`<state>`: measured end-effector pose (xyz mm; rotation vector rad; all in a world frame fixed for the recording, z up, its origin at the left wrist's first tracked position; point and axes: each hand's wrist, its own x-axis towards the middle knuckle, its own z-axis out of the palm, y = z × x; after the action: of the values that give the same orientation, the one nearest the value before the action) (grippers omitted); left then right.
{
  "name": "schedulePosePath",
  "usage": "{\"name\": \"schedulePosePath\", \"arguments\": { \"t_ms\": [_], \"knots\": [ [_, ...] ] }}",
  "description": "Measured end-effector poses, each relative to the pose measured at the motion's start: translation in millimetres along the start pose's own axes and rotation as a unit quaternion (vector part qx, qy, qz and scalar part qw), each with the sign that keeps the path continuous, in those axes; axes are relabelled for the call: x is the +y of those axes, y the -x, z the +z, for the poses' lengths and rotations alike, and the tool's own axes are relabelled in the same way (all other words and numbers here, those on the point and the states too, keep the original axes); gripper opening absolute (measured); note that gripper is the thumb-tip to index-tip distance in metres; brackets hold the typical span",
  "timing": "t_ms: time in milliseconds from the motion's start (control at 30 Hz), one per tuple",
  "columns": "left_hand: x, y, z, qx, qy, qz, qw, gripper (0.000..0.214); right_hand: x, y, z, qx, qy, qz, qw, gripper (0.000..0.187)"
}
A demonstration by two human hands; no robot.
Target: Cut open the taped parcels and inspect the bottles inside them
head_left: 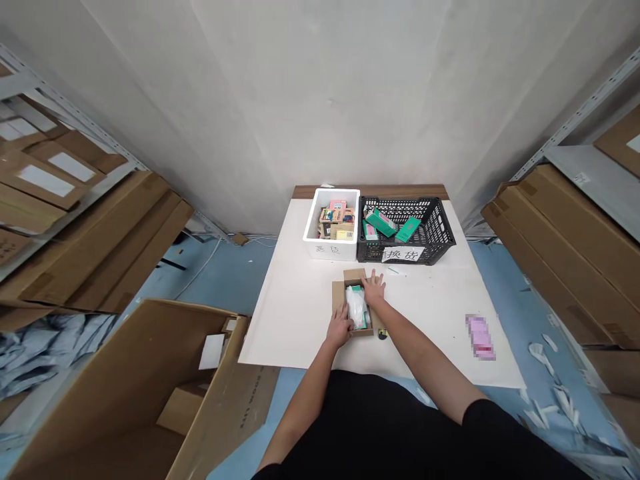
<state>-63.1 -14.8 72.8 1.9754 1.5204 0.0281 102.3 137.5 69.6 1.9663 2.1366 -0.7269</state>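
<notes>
A small open cardboard box (338,295) stands on the white-covered table in front of me, its flaps folded outward. Inside it lies a white plastic-wrapped item (357,307), with bits of green showing around it. My left hand (340,327) rests at the box's near left edge, fingers stretched over the side. On the far right edge and flap, my right hand (373,289) lies with its fingers spread. Part of the box's right side is hidden under my right hand and forearm.
Behind the box stand a white foam bin (330,251) of small packages and a black plastic crate (440,230) with green boxes. A pixelated pink item (481,337) lies at the right. A large open carton (200,320) stands left; shelves with cartons flank both sides.
</notes>
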Motion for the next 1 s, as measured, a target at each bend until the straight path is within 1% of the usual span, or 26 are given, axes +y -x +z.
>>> {"name": "schedulePosePath", "arguments": {
  "t_ms": [100,133,167,200,233,300,333,367,400,433,500,567,733,867,933,1000],
  "knots": [
    [-1.4,-1.3,2.3,0.013,0.003,0.005,1.0,0.016,8.1,-8.4,-6.0,-0.056,-0.017,0.013,0.998,0.09],
    [-1.9,-1.6,2.3,0.014,0.002,0.006,1.0,0.016,9.9,-7.6,-9.2,-0.066,-0.02,0.009,0.998,0.093],
    [-2.4,-1.8,1.9,0.014,-0.001,0.008,1.0,0.016,10.8,-4.8,-12.3,-0.06,-0.023,0.002,0.998,0.095],
    [-3.0,-1.8,1.5,0.015,-0.005,0.009,1.0,0.015,10.7,-0.2,-14.7,-0.036,-0.027,-0.009,0.999,0.094],
    [-3.5,-1.8,1.1,0.018,-0.008,0.011,1.0,0.014,9.5,5.9,-15.9,0.007,-0.033,-0.026,0.999,0.091],
    [-4.2,-1.7,0.6,0.022,-0.009,0.014,1.0,0.013,3.9,19.9,-13.5,0.11,-0.054,-0.083,0.989,0.076],
    [-4.3,-1.8,0.7,0.023,-0.008,0.015,1.0,0.013,-0.3,26.5,-10.1,0.139,-0.066,-0.118,0.981,0.068],
    [-4.2,-2.0,0.9,0.024,-0.007,0.015,1.0,0.013,-5.0,31.7,-5.7,0.144,-0.077,-0.151,0.975,0.061],
    [-3.9,-2.2,1.1,0.025,-0.007,0.014,1.0,0.013,-10.1,35.1,-0.7,0.124,-0.085,-0.175,0.973,0.056],
    [-3.6,-2.6,1.4,0.026,-0.008,0.014,1.0,0.013,-15.0,36.4,4.2,0.089,-0.088,-0.188,0.974,0.052],
    [-2.8,-3.5,1.6,0.026,-0.012,0.011,1.0,0.013,-23.1,32.6,12.2,0.014,-0.073,-0.175,0.982,0.047],
    [-1.9,-4.4,1.4,0.023,-0.011,0.007,1.0,0.014,-27.5,22.9,16.5,-0.025,-0.051,-0.147,0.988,0.052],
    [1.4,-6.1,1.4,0.018,0.003,-0.005,1.0,0.015,-26.8,-0.8,18.0,-0.055,-0.035,-0.137,0.988,0.081],
    [4.3,-5.5,3.4,0.045,0.011,-0.008,0.999,0.015,-24.3,-3.3,19.0,-0.1,-0.019,-0.121,0.987,0.093],
    [5.0,-3.6,5.0,0.054,0.02,-0.014,0.998,0.015,-21.4,1.4,17.2,-0.097,-0.015,-0.118,0.988,0.095],
    [5.4,-0.7,7.4,0.063,0.031,-0.023,0.997,0.015,-15.7,10.4,12.6,-0.067,-0.017,-0.126,0.99,0.094]
  ]
}}
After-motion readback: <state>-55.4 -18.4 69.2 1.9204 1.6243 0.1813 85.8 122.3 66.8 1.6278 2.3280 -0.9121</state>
